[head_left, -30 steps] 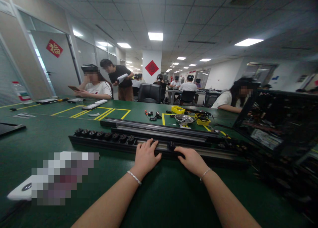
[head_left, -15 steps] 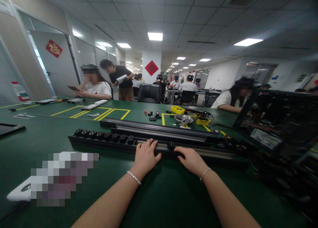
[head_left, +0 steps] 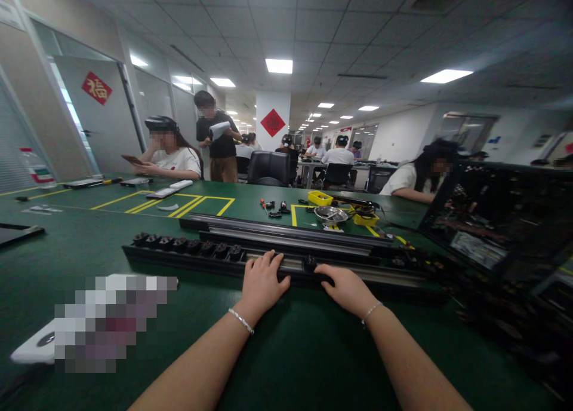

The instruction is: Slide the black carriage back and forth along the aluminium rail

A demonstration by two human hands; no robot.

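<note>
A long black rail [head_left: 179,263] with a metal-lined channel lies across the table before me. Several black round socket modules [head_left: 207,247] sit in a row along its left part. One separate black socket module [head_left: 310,263] stands in the channel right of the middle. My left hand [head_left: 263,282] lies over the rail with its fingers spread, between that row and the single module. My right hand [head_left: 347,288] is at the right side of the single module, its index finger against it and its thumb lower at the rail's front. Its other fingers are hidden.
Behind lie more black rails [head_left: 286,235]. Further back are a metal bowl [head_left: 330,214], a yellow bin [head_left: 320,198] and small tools. A white pixelated object [head_left: 33,342] lies front left. A dark panel [head_left: 483,220] stands at right. Other people sit or stand beyond.
The single module and my right hand have shifted very slightly to the right. My left hand stays put. In the background, the standing person has straightened up.
</note>
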